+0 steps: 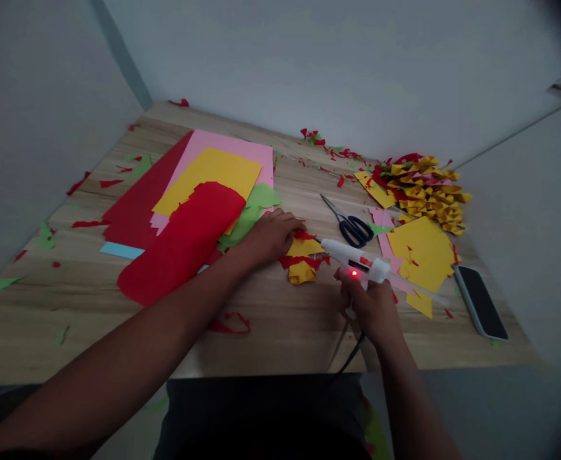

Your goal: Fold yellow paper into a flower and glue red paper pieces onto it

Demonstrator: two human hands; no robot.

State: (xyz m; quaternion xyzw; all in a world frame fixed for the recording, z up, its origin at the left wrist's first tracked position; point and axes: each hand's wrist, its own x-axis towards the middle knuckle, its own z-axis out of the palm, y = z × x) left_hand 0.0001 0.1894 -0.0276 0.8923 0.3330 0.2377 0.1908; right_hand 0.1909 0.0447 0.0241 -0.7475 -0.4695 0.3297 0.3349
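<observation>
My right hand (374,305) is wrapped round the handle of a white hot glue gun (347,254), whose red light glows. Its nozzle points left, at the small red paper piece (304,236) under the fingertips of my left hand (273,236). Those fingers are bent and closed at the red piece's edge, partly hidden from view. Just below it are a yellow paper piece (304,247) and a crumpled yellow paper bit (302,273) with ragged red paper between them. A clear glue stick (424,291) sticks out of the gun's back.
Dark-handled scissors (352,225) lie beyond the gun. A folded yellow paper cluster (429,191) stands back right, above yellow sheets (424,249) and a phone (482,301). Left are a rolled red sheet (184,246), a yellow sheet (213,172) and a pink sheet (256,152). A cord (352,354) hangs over the front edge.
</observation>
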